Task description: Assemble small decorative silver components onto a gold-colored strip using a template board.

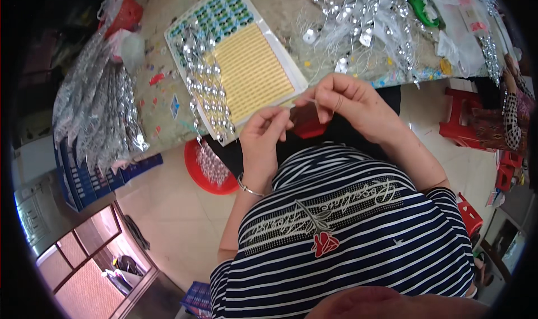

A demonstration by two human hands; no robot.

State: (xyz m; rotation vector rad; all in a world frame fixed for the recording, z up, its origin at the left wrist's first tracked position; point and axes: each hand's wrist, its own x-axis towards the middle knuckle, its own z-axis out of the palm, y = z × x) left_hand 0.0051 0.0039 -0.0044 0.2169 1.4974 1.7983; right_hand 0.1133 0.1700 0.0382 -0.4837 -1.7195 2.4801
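Observation:
My left hand [263, 134] and my right hand [356, 103] are close together at the table's near edge, with fingertips pinched. Whatever they hold between them is too small to make out. Just beyond them lies a sheet of yellow stickers [249, 72] in close rows, on top of a blue and green patterned sheet [223, 11]. Strands of silver beads [204, 86] lie along the left side of the yellow sheet. A bracelet circles my left wrist and a ring is on my right hand.
Bagged silver bead strands [101, 106] hang over the table's left edge. More silver strands [358, 16] with loose threads lie at the far right, near a green container [421, 8]. Below stands a red basin [210, 168] of beads. A red stool [462, 117] and another person's arm are at right.

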